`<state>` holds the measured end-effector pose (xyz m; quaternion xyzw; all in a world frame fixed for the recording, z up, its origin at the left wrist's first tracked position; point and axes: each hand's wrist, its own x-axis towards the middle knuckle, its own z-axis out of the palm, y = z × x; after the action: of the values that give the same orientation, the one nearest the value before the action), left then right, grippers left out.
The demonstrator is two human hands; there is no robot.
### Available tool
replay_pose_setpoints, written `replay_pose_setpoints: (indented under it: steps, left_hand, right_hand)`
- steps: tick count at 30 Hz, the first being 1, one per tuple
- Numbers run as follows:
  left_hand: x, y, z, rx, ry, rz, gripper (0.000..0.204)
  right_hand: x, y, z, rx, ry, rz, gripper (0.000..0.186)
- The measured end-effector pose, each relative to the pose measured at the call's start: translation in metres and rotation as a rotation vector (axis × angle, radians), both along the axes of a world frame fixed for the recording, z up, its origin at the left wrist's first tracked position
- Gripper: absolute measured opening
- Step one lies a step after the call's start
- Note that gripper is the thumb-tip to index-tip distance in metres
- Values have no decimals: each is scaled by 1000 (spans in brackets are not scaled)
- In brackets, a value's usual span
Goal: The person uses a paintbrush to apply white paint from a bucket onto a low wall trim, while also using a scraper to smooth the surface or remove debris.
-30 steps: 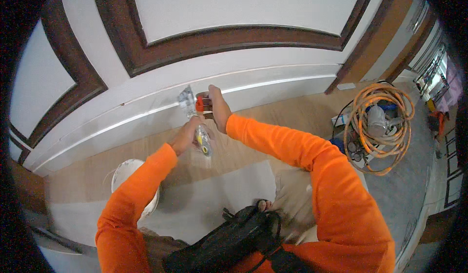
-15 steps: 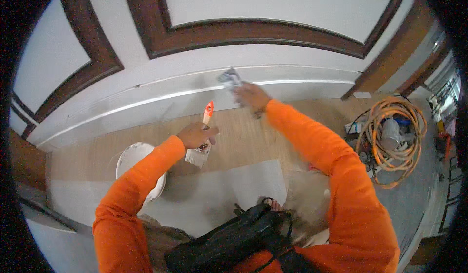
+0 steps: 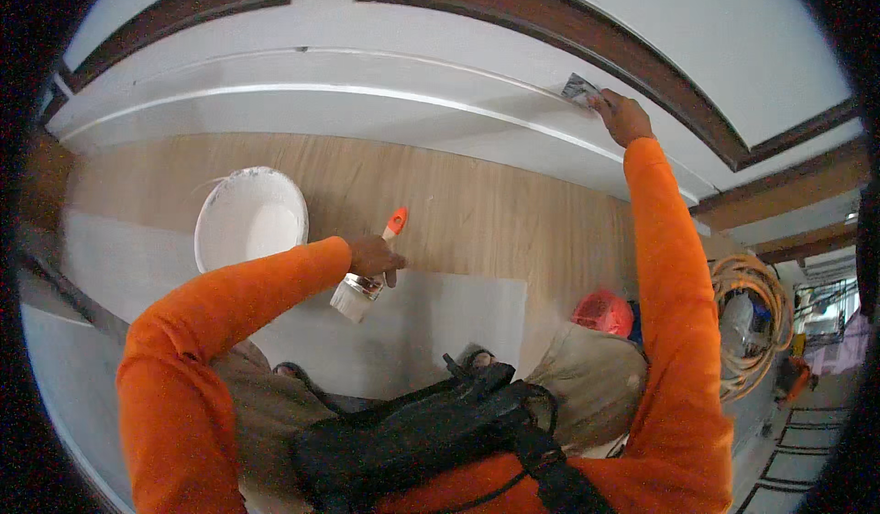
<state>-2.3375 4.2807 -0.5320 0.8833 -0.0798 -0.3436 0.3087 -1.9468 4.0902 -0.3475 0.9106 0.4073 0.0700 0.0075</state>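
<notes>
Right of the bucket (image 3: pixel 249 216), our left hand (image 3: pixel 372 255) clasps a paintbrush (image 3: pixel 355 297); our right hand (image 3: pixel 626 118) (farther off) clasps a scraper (image 3: pixel 578 89).

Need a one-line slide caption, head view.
Left hand holds a paintbrush near a white bucket; right hand holds a scraper by the white wall.

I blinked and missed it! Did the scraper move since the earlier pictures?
Yes. The right hand has carried the scraper rightward, closer to the lower right corner of the brown wall frame above it.
</notes>
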Motion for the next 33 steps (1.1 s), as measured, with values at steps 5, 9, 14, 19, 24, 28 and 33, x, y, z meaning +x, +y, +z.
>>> replay_pose_setpoints:
  steps: [5, 9, 14, 19, 24, 28, 33]
  left_hand:
    - [6, -7, -21, 31, -118, -241, 29]
    - [11, -5, -16, 28, 79, -73, 32]
    - [10, -2, -1, 26, -101, -115, 28]
    - [14, -3, 15, -13, -61, -49, 28]
    - [4, 2, 25, -57, 36, 154, 33]
    - [3, -2, 17, -143, 102, 207, 33]
    - [3, -2, 18, -20, 69, 138, 24]
  right_hand:
    - [-10, 15, -5, -27, -90, -89, 47]
    - [-17, 3, 9, -46, -71, -94, 47]
    - [-31, 43, -7, -74, -212, 65, 42]
    - [-19, 16, 2, -87, -137, -98, 43]
    - [-18, 1, 11, 15, -126, -136, 42]
    - [-29, 37, -10, -15, -132, -57, 43]
    - [-31, 12, 6, -46, -104, -233, 45]
